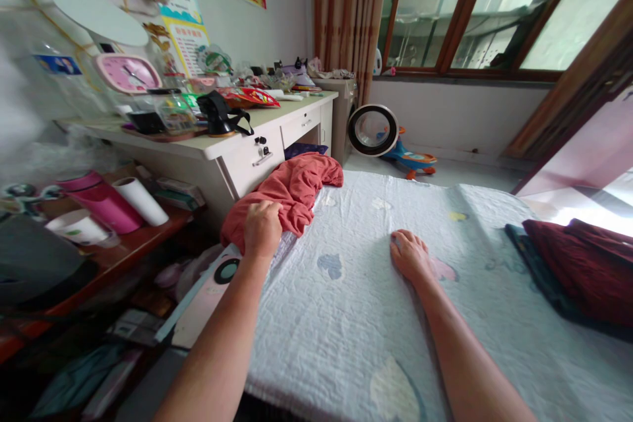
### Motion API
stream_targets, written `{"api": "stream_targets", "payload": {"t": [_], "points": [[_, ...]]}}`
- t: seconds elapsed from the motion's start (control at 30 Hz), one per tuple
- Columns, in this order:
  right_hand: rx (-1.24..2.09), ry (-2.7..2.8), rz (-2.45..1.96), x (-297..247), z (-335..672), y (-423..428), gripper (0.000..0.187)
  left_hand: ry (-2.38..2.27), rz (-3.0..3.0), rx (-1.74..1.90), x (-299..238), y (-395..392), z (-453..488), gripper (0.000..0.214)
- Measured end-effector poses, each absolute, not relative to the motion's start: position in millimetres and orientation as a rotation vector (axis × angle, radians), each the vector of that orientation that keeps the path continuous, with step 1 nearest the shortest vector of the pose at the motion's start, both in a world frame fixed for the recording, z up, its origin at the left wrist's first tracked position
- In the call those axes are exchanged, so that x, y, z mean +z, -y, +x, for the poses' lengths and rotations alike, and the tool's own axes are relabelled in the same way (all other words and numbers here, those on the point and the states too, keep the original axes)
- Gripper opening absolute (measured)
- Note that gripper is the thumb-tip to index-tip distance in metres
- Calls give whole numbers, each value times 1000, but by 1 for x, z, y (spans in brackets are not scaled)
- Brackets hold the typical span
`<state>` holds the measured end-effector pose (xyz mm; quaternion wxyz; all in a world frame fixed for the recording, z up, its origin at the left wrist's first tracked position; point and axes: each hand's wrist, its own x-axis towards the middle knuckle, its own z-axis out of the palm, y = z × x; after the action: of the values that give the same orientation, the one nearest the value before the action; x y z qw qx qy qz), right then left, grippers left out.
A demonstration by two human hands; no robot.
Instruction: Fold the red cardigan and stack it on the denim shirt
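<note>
A crumpled coral-red cloth (301, 186) lies bunched at the far left corner of the bed; its exact kind does not show. My left hand (263, 227) is closed on the near part of this cloth, with its fingertips partly hidden. On the pale blue quilted bed cover (346, 323), patterned with hearts, rests my right hand (409, 254), palm down, fingers bent a little and holding nothing. Folded dark red and dark green cloths (583, 270) are stacked on the bed's right side.
A white desk (247, 161) with a pink clock (128, 74) and clutter stands beyond the red cloth. Left of the bed, a low shelf (133, 247) holds a pink flask (101, 201). Farther back are a washing machine (343, 115) with its round door ajar and a ride-on toy (413, 158).
</note>
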<state>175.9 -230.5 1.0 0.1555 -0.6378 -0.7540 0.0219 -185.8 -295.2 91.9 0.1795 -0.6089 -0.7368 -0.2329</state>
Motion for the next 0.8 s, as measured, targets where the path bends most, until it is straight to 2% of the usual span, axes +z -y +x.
{"api": "stream_targets", "payload": {"t": [0.4, 0.53, 0.7, 0.8], "points": [[71, 2147, -1777, -3, 177, 228, 35, 1784, -1994, -940, 101, 290, -99, 20], [65, 2139, -1775, -3, 178, 228, 35, 1680, -2228, -910, 88, 297, -67, 20], [80, 2159, -1764, -2, 178, 228, 36, 1774, -2466, -705, 67, 292, -79, 27], [87, 2157, -1771, -2, 179, 228, 36, 1827, -2352, -900, 73, 289, -112, 27]]}}
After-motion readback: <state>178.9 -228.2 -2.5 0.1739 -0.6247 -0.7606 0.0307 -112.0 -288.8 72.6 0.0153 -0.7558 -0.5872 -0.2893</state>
